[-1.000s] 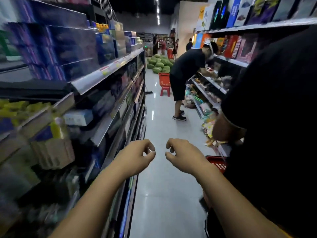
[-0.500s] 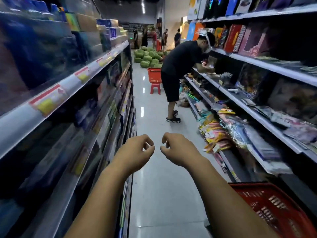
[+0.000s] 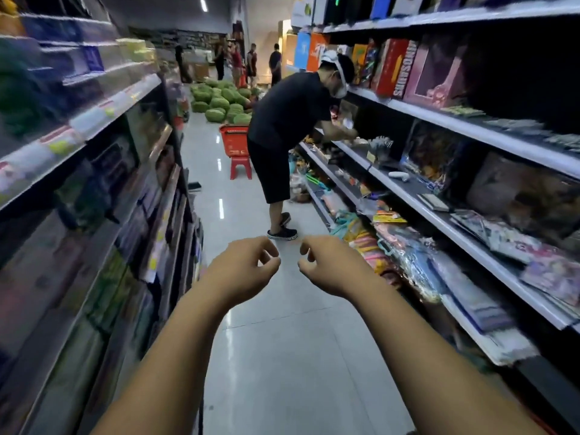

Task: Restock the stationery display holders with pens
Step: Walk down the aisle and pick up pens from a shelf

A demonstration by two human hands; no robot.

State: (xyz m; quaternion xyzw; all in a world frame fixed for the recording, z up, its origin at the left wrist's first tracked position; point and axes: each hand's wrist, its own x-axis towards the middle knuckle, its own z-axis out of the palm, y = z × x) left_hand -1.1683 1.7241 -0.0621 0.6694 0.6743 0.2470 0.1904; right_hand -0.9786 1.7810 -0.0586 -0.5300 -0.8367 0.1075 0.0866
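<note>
Shop aisle. The left hand and right hand hang close together over the floor, fingers loosely curled, holding nothing. No pens or holders can be made out, so neither hand is plainly nearer; the left shelves are blurred. Far ahead, a red basket sits on a stool, contents hidden.
</note>
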